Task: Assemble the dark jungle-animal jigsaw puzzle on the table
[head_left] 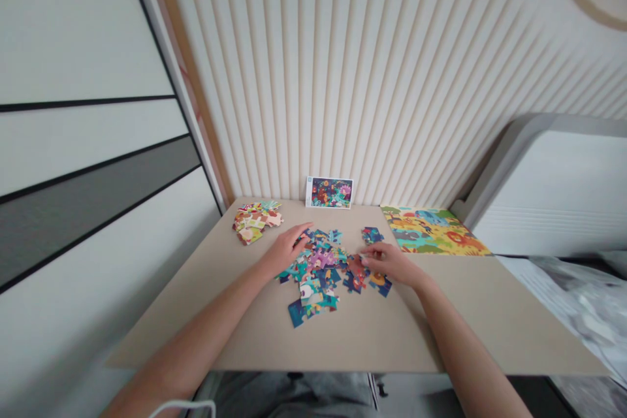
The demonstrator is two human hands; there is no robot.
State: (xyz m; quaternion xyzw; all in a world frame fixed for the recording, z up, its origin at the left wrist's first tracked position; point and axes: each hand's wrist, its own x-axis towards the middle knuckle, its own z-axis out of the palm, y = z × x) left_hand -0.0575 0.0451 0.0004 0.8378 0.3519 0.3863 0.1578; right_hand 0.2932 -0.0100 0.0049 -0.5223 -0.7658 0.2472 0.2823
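Holding both hands low over the desk (pixel 235 339), you had the heap of puzzle pieces (pixel 321 261) between your left fingers and your right ones. Your left hand (pixel 288 251) was at the near-left edge of that heap, its fingers (pixel 300 230) a little spread, with a gap between them and the thumb; whether they touched a piece could not be told. Your right hand (pixel 389 264) had its fingers (pixel 374 249) bent in toward the thumb, their tips just beside some red-brown pieces (pixel 356 268), and you could not tell whether they pinched one. Just beyond the right fingers lay a dark blue piece (pixel 372 234), and just below them, on your side, a blue and orange piece (pixel 380 283). The heap, mostly teal, blue and purple, overlapped itself in the middle and ran toward you past the left fingertips, ending in a dark blue corner piece (pixel 296 313). Farther away than both sets of fingers, a picture card (pixel 329 192) stood up against the ribbed wall (pixel 337 78). Left of and beyond the left fingers sat a second cluster of pieces (pixel 255 221) in red, green and cream, and right of and beyond the right fingers lay a yellow animal picture (pixel 434 232), flat.
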